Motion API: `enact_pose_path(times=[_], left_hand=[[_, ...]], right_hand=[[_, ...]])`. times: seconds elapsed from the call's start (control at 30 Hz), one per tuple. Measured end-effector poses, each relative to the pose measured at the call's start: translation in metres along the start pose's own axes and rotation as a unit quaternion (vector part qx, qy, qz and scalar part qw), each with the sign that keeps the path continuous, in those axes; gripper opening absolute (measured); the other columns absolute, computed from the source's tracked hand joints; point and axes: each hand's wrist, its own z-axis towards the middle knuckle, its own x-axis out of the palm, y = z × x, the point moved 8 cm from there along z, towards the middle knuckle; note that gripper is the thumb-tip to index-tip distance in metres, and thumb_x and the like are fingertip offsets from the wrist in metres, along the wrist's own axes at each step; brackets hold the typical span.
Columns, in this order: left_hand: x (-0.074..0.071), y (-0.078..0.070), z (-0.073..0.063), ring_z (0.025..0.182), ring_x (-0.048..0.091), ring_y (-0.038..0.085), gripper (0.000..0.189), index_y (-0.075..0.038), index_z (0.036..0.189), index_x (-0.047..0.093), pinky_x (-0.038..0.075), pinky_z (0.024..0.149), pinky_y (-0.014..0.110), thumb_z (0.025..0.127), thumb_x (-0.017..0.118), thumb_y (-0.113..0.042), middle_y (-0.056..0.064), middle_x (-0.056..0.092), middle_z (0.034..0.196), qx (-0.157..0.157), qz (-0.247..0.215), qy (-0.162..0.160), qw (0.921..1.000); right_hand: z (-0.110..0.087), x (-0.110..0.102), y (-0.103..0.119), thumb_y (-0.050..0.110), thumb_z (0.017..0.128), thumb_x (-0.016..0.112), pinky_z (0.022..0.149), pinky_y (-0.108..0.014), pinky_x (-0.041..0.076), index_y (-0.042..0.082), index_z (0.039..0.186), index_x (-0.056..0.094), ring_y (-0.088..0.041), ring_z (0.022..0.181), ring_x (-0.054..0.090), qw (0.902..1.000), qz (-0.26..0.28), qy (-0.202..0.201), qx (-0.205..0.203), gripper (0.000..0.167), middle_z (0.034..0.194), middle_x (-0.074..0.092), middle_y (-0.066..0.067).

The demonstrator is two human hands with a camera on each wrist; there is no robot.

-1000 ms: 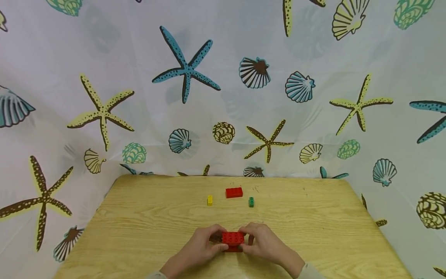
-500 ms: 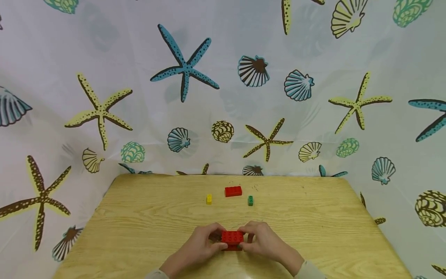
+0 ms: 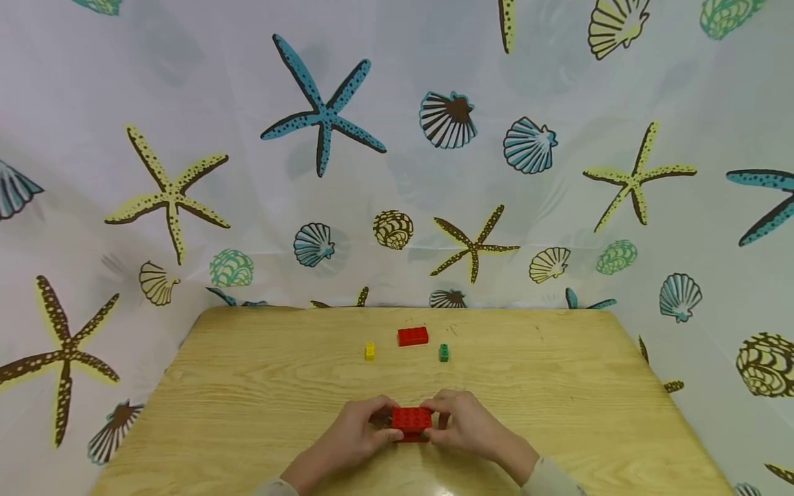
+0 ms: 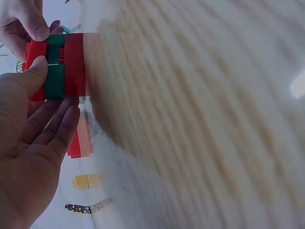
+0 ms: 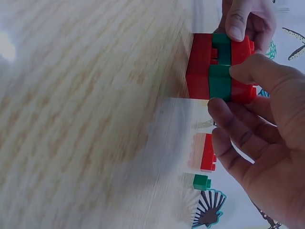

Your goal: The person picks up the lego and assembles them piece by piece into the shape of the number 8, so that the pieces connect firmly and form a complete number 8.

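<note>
A small stack of toy building bricks stands on the table before me. At its base is a red brick (image 4: 75,71). Two green bricks (image 5: 219,81) sit upon that, one at each end, with a gap between them. Another red brick (image 3: 411,418) lies across their tops, studs up. My left hand (image 3: 355,434) pinches the left end of this upper red brick, thumb on the near side. At the right end, my right hand (image 3: 471,427) pinches it the same way, its lower fingers curving beside the stack.
Farther back on the wooden table (image 3: 279,386) lie a loose red brick (image 3: 413,336), a small yellow brick (image 3: 369,351) and a small green brick (image 3: 443,353). A white curtain (image 3: 397,172) printed with starfish and shells encloses the table's back and sides.
The head view has shifted slightly, so everything sits a little higher and further left in it. Both hands keep the same hold on the upper red brick.
</note>
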Motion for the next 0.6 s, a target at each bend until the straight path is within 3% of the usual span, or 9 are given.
enact_pose_path(times=[0.17,0.43,0.6], left_hand=[[-0.0012,0.0012,-0.0008,0.089,0.07,0.006,0.035,-0.013,0.123,0.071,0.058,0.078,0.022,0.096,0.08,-0.032,0.001,0.077,0.109,-0.004,-0.012,-0.005,0.9999],[0.0016,0.0034,0.0019,0.092,0.067,0.004,0.033,-0.017,0.126,0.071,0.056,0.08,0.022,0.098,0.077,-0.032,-0.002,0.075,0.114,-0.012,0.005,-0.003,0.9999],[-0.0004,0.0022,0.0045,0.091,0.067,0.005,0.032,-0.015,0.125,0.07,0.056,0.079,0.022,0.098,0.076,-0.03,-0.001,0.075,0.112,-0.006,0.014,-0.007,0.9998]], right_hand=[[0.0032,0.0007,-0.0011,0.012,0.092,0.079,0.071,-0.018,0.052,0.007,0.126,0.073,-0.004,0.079,0.065,0.9999,0.005,0.006,0.015,0.035,0.107,0.074,-0.001],[0.0067,-0.0003,-0.0013,0.01,0.093,0.077,0.069,-0.018,0.052,0.003,0.131,0.071,-0.006,0.08,0.065,0.9999,0.003,-0.005,0.016,0.039,0.11,0.074,-0.004],[0.0097,-0.0049,-0.0074,0.019,0.096,0.077,0.07,-0.019,0.054,-0.001,0.137,0.067,-0.003,0.081,0.065,0.9988,0.044,-0.003,0.022,0.047,0.119,0.074,-0.011]])
